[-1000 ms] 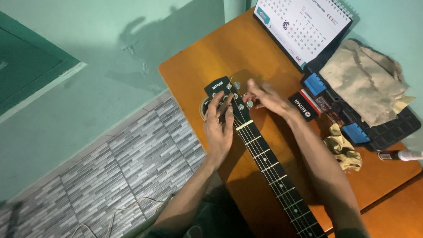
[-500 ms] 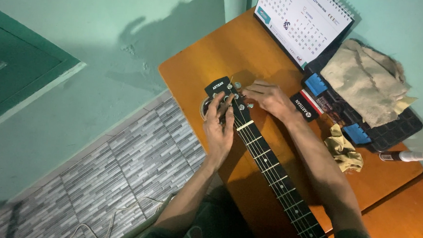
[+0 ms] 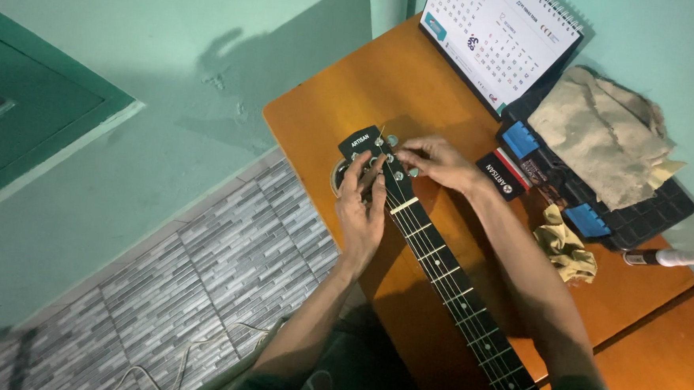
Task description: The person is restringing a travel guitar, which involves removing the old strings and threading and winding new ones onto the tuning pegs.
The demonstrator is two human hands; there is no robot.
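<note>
At the near edge of the orange worktop (image 3: pixel 327 115), a guitar headstock (image 3: pixel 367 152) was being worked on, its dark neck (image 3: pixel 453 284) running down toward the person. The left hand (image 3: pixel 362 212) was wrapped around the neck just below the headstock, fingers curled over the left-side tuning pegs. The right hand (image 3: pixel 442 162) was pinched on a peg on the right side, fingertips closed on it. The step in hand was judged to be peg work at the headstock, tuning or stringing; a small, controlled turn would be called for next, with the neck kept steady. Farther back, a desk calendar (image 3: pixel 498 37) was propped upright against the pale green wall (image 3: pixel 173 43), beside a black case (image 3: pixel 639 218) covered by a crumpled tan cloth (image 3: pixel 604 129). A yellowish rag (image 3: pixel 566 248) and a white tube (image 3: pixel 668 257) lay near. Grey tiled floor (image 3: pixel 199 290) was seen to the left.
</note>
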